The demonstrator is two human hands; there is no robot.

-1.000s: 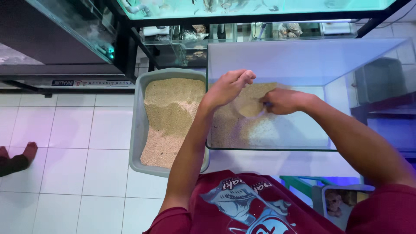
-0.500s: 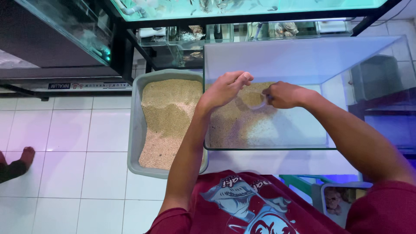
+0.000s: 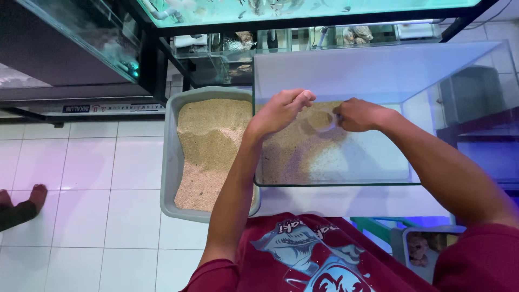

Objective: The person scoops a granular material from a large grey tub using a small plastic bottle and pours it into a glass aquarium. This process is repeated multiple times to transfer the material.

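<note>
At the far left edge a bare foot [image 3: 24, 203] of another person rests on the white tiled floor [image 3: 81, 178]. Beside the tiles sits a grey plastic tray [image 3: 168, 162] holding pale sand [image 3: 208, 146], heaped higher toward its far end and touching the glass wall next to it. Just right of the tray stands a clear glass tank [image 3: 378, 70], open at the top, with a patch of the same sand spread over the left part of its floor and bare glass to the right. The left hand [image 3: 278, 111] reaches over the tank's left wall, fingers held loosely together and curved, palm down above the sand inside; it grips nothing that shows. Close beside it, the right hand [image 3: 359, 114] is curled around a small clear cup [image 3: 323, 120] with sand in it, held low over the sand patch in the tank. The two hands are near one another but not touching. Nearer the camera is a red shirt [image 3: 313, 254] with a printed picture. Behind the tank, dark shelves [image 3: 162, 59] carry other water-filled tanks [image 3: 303, 8]. At the lower right stands a small grey box [image 3: 403, 240].
</note>
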